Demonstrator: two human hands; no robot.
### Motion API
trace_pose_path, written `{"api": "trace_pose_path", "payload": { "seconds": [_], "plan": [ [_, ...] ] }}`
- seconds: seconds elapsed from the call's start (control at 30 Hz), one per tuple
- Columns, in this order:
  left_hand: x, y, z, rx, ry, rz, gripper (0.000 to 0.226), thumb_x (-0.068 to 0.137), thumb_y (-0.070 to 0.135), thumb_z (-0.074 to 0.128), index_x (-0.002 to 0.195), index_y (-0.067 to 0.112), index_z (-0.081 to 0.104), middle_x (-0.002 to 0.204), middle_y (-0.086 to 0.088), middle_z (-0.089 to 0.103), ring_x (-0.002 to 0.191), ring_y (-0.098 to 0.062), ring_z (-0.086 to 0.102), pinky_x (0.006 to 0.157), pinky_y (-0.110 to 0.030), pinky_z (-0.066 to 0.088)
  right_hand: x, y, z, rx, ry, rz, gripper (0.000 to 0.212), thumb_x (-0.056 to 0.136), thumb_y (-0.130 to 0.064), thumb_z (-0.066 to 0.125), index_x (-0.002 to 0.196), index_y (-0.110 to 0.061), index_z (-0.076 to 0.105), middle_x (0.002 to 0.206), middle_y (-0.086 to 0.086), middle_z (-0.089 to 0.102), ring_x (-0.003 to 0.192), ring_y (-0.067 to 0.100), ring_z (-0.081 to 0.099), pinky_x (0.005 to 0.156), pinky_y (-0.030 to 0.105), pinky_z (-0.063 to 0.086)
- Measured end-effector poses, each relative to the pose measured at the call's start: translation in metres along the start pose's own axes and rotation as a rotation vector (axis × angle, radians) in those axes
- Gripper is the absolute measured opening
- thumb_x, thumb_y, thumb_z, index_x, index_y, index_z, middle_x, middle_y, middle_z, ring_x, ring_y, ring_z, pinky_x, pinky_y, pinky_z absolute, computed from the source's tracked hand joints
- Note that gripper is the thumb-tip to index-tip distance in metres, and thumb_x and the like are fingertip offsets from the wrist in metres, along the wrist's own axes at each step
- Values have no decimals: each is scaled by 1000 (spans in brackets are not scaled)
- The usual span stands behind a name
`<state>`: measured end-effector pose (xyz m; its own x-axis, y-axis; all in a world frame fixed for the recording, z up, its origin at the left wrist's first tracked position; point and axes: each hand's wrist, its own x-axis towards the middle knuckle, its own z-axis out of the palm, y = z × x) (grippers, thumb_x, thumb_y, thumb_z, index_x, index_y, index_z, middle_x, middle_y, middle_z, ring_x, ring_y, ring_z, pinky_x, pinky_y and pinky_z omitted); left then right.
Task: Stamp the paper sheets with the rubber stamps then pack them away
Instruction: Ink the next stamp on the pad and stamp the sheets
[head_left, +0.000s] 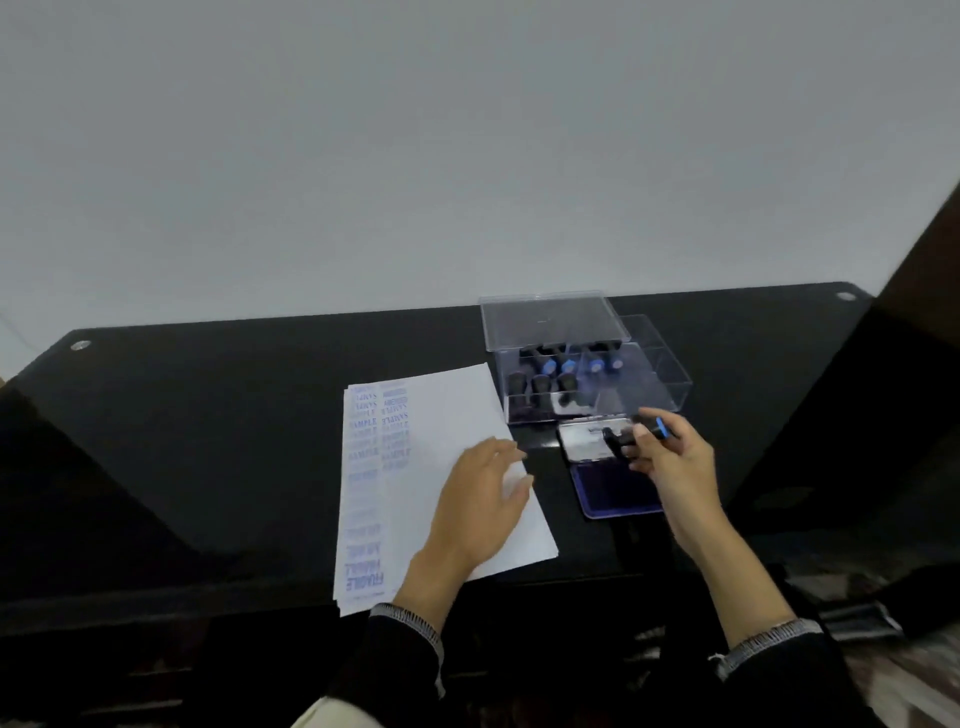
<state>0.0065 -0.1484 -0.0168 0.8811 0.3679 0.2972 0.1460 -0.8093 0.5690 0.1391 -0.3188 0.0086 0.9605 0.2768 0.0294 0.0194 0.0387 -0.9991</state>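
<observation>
A stack of white paper sheets (431, 441) lies on the black table (208, 415), its left side covered with columns of blue stamp marks. My left hand (483, 499) rests flat on the paper's right half, fingers straight. My right hand (670, 462) grips a black rubber stamp (631, 441) with a blue band, held over the open ink pad (608, 462). The pad's lid lies open toward the far side, and its dark blue ink surface is nearer to me. A clear plastic box (587, 374) behind the pad holds several black and blue stamps, lid up.
The table's far edge meets a plain grey wall. Metal fittings (80, 344) mark its far corners. Dark furniture stands at the right. The near table edge runs just under the paper's bottom corner.
</observation>
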Motion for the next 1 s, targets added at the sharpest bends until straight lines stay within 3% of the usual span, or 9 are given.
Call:
{"api": "trace_pose_path", "payload": {
  "seconds": [0.13,0.23,0.33,0.47,0.63,0.73,0.83,0.93,1.0],
  "plan": [
    [9,25,25,44,-143,120,59,89,54,56,138,24,47,143,9,44,138,-8,27,108,-14,10,5,9,-22,-118,78,-75,15,95,-12,53,93,-25,59,82,10,65,63,12,62,56,22,51],
    [11,26,36,94,-161,130,72,83,65,55,142,26,40,144,12,39,137,-7,27,106,-14,9,5,12,-26,-312,95,-143,10,95,-16,53,103,-22,55,81,1,65,66,12,63,62,24,52],
    [10,23,42,93,-136,125,74,82,66,55,142,27,38,141,12,39,132,-6,31,107,-15,15,4,13,-25,-488,46,-253,6,95,-16,52,100,-20,54,77,0,63,67,12,61,63,14,44],
    [10,21,45,80,-124,127,74,81,68,54,141,27,39,139,13,42,127,-6,35,110,-21,26,5,18,-22,-580,-27,-321,6,96,-12,48,97,-17,50,76,0,57,67,11,54,58,14,38],
    [9,21,45,54,-115,125,73,82,66,55,142,27,39,140,13,41,129,-5,33,107,-17,22,9,17,-14,-671,-66,-323,8,96,-5,47,101,-11,48,81,-2,52,68,-2,50,57,6,38],
    [10,20,46,48,-117,118,74,81,65,56,142,27,39,140,13,41,129,-5,33,106,-17,22,12,18,-11,-720,-82,-288,13,95,-1,46,104,-10,47,92,2,55,85,2,56,60,10,42],
    [11,21,45,35,-134,112,74,82,64,58,142,26,39,141,12,40,133,-5,30,106,-17,20,10,23,-10,-786,-97,-321,23,90,9,48,104,-8,45,105,9,57,106,11,61,71,26,53],
    [12,23,40,-89,-178,42,68,85,58,59,142,26,41,141,13,39,134,-3,28,107,-18,22,10,26,-9,-894,-115,-383,27,86,13,48,99,-9,41,104,8,56,107,21,63,71,34,56],
    [14,25,34,-237,-161,-14,55,89,49,60,137,27,46,135,15,44,127,0,36,107,-19,31,12,26,-9,-914,-116,-383,25,87,11,48,96,-11,39,99,5,55,105,23,63,66,33,54]
  ]
}}
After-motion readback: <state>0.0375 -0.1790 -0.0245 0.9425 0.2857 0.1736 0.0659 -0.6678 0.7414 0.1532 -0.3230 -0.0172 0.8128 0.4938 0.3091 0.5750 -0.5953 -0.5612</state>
